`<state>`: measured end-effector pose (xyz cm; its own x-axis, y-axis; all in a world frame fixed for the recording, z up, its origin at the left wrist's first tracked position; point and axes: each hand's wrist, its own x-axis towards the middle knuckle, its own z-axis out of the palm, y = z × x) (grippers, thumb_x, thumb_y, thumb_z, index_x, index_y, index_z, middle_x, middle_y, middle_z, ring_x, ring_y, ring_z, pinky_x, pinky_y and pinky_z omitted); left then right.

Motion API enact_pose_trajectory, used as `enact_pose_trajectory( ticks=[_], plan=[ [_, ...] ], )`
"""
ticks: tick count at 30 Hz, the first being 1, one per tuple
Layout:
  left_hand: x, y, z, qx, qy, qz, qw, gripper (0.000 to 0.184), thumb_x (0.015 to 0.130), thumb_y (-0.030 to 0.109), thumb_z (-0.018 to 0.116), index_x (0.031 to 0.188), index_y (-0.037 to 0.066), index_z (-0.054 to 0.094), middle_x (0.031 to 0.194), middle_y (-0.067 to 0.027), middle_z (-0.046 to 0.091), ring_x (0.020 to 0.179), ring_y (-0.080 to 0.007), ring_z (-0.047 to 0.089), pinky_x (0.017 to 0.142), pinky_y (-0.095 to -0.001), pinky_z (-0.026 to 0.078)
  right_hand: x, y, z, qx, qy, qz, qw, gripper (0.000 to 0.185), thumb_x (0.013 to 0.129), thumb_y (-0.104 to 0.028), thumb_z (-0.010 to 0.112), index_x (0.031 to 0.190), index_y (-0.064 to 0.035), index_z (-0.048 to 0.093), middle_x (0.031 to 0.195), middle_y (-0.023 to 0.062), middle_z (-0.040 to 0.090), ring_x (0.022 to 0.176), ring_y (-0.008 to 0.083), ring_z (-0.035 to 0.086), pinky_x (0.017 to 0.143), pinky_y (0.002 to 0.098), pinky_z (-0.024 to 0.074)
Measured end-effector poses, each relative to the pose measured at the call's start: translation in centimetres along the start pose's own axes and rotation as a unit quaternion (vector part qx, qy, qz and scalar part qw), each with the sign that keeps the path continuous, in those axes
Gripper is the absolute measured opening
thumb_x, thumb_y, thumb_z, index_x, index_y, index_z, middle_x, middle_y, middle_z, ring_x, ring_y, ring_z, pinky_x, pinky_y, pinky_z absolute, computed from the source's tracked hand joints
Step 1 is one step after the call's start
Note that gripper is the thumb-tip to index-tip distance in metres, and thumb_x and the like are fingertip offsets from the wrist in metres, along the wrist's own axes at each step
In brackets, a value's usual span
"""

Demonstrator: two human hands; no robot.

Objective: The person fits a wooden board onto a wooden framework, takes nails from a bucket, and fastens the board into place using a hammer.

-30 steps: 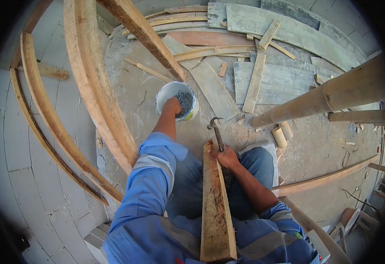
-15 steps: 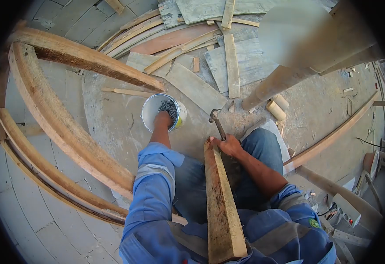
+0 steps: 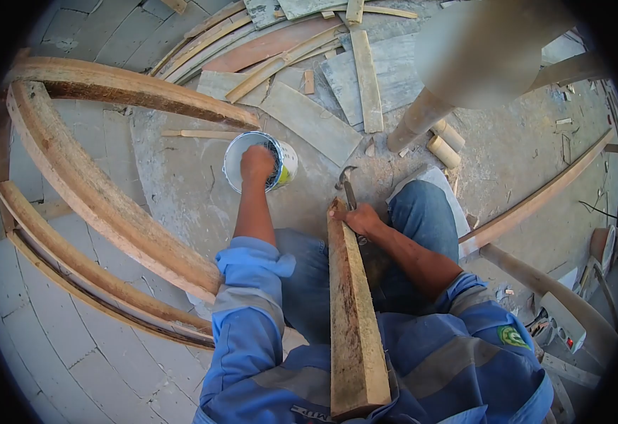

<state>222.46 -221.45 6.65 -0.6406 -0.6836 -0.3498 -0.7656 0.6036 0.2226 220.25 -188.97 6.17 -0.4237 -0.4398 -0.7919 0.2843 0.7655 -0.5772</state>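
A white bucket [image 3: 286, 173] with nails [image 3: 275, 157] in it stands on the floor ahead of me. My left hand [image 3: 257, 163] is at its mouth, rounded into a fist with the fingertips turned down out of sight. Any nails inside that fist are hidden. My right hand [image 3: 360, 220] grips the handle of a claw hammer [image 3: 349, 189], head pointing away from me. The same hand rests against the far end of a rough wooden beam [image 3: 355, 318], which lies lengthwise over my lap between my knees.
Long timber beams [image 3: 111, 191] rise on the left, close to my left arm. Planks and boards [image 3: 309, 120] lie across the floor ahead. A round post [image 3: 422, 116] stands front right, beside short wooden cylinders [image 3: 443, 150]. Another long beam [image 3: 535, 201] runs along the right.
My left hand has come up out of the nails to the bucket's mouth, its fingers curled in. My right hand keeps its grip on the hammer. The view has shifted slightly.
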Motion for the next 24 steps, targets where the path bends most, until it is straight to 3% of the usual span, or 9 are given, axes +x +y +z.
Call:
enact_pose_trajectory(
  ticks=[1, 4, 7, 10, 12, 14, 17, 20, 24],
  plan=[
    [-0.4, 1.1, -0.3, -0.031, -0.014, 0.063, 0.997, 0.015, 0.084, 0.013, 0.068, 0.096, 0.006, 0.076, 0.103, -0.0214, 0.075, 0.097, -0.0411, 0.072, 0.088, -0.049, 0.057, -0.3, -0.3, 0.1, 0.004, 0.016, -0.015, 1.0, 0.08, 0.075, -0.06, 0.083, 0.097, 0.0159, 0.071, 0.092, 0.0304, 0.073, 0.092, 0.0385, 0.075, 0.082, 0.0451, 0.0562],
    [-3.3, 3.1, -1.1, -0.012, 0.021, 0.074, 0.997, 0.009, 0.082, 0.012, 0.07, 0.086, 0.007, 0.076, 0.097, -0.0224, 0.075, 0.094, -0.0379, 0.073, 0.083, -0.046, 0.057, -0.7, -1.1, 1.3, 0.023, 0.08, -0.016, 0.996, 0.068, 0.076, -0.05, 0.084, 0.099, 0.0137, 0.072, 0.092, 0.029, 0.074, 0.089, 0.0372, 0.075, 0.081, 0.0447, 0.0568],
    [-5.4, 3.1, -3.0, 0.032, 0.034, 0.011, 0.999, 0.012, 0.081, 0.013, 0.074, 0.09, 0.005, 0.073, 0.095, -0.0199, 0.076, 0.093, -0.0354, 0.074, 0.081, -0.044, 0.057, -1.1, -2.0, 1.6, 0.05, 0.1, -0.018, 0.994, 0.059, 0.077, -0.041, 0.084, 0.101, 0.0117, 0.073, 0.093, 0.0283, 0.074, 0.088, 0.0365, 0.076, 0.08, 0.0445, 0.0572],
    [-7.8, 4.8, -2.4, -0.142, 0.03, 0.099, 0.984, 0.021, 0.08, 0.013, 0.08, 0.097, 0.004, 0.071, 0.093, -0.0171, 0.077, 0.089, -0.0322, 0.075, 0.079, -0.0412, 0.058, 0.3, -0.8, 2.4, 0.072, 0.066, -0.008, 0.995, 0.053, 0.076, -0.036, 0.084, 0.1, 0.0096, 0.073, 0.094, 0.0274, 0.075, 0.09, 0.0355, 0.076, 0.082, 0.0445, 0.0571],
    [-9.3, 8.1, -1.0, -0.191, -0.045, 0.089, 0.977, 0.04, 0.077, 0.014, 0.085, 0.11, 0.003, 0.066, 0.092, -0.0183, 0.076, 0.092, -0.0344, 0.074, 0.083, -0.0437, 0.056, 1.1, 0.0, 2.6, 0.084, 0.049, -0.005, 0.995, 0.05, 0.077, -0.034, 0.084, 0.101, 0.0087, 0.072, 0.095, 0.0266, 0.075, 0.092, 0.0351, 0.076, 0.084, 0.0447, 0.0567],
    [-8.0, 8.2, 3.5, -0.201, -0.145, 0.059, 0.967, 0.034, 0.076, 0.016, 0.085, 0.104, 0.004, 0.07, 0.092, -0.0155, 0.077, 0.09, -0.032, 0.074, 0.082, -0.0418, 0.056, 0.7, -0.1, 2.5, 0.095, 0.042, -0.008, 0.995, 0.049, 0.078, -0.033, 0.082, 0.103, 0.008, 0.071, 0.098, 0.0257, 0.075, 0.095, 0.0349, 0.075, 0.087, 0.0449, 0.0562],
    [-5.4, 6.0, 11.1, -0.156, -0.176, -0.021, 0.972, 0.027, 0.075, 0.018, 0.086, 0.097, 0.007, 0.075, 0.095, -0.0118, 0.078, 0.091, -0.0288, 0.075, 0.083, -0.0397, 0.057, 1.0, 0.6, 3.4, 0.135, 0.082, -0.032, 0.987, 0.047, 0.083, -0.031, 0.076, 0.109, 0.0079, 0.069, 0.102, 0.0277, 0.074, 0.099, 0.0391, 0.074, 0.089, 0.0462, 0.0553],
    [-7.4, 6.1, 13.7, -0.171, -0.133, -0.076, 0.973, 0.021, 0.075, 0.02, 0.086, 0.093, 0.01, 0.079, 0.095, -0.0093, 0.079, 0.091, -0.027, 0.075, 0.083, -0.0386, 0.057, 2.0, 2.0, 3.4, 0.098, 0.12, -0.033, 0.987, 0.039, 0.089, -0.028, 0.071, 0.104, 0.0083, 0.069, 0.095, 0.0293, 0.072, 0.094, 0.0425, 0.072, 0.086, 0.0471, 0.0534],
    [-7.5, 4.4, 16.8, -0.215, -0.116, -0.187, 0.951, 0.022, 0.077, 0.021, 0.085, 0.096, 0.011, 0.079, 0.097, -0.01, 0.079, 0.091, -0.0269, 0.075, 0.083, -0.0388, 0.057, 1.6, 2.3, 1.9, 0.04, 0.15, -0.058, 0.986, 0.039, 0.086, -0.023, 0.067, 0.107, 0.0091, 0.065, 0.098, 0.0315, 0.07, 0.1, 0.0457, 0.069, 0.089, 0.0489, 0.0529]
  ],
)
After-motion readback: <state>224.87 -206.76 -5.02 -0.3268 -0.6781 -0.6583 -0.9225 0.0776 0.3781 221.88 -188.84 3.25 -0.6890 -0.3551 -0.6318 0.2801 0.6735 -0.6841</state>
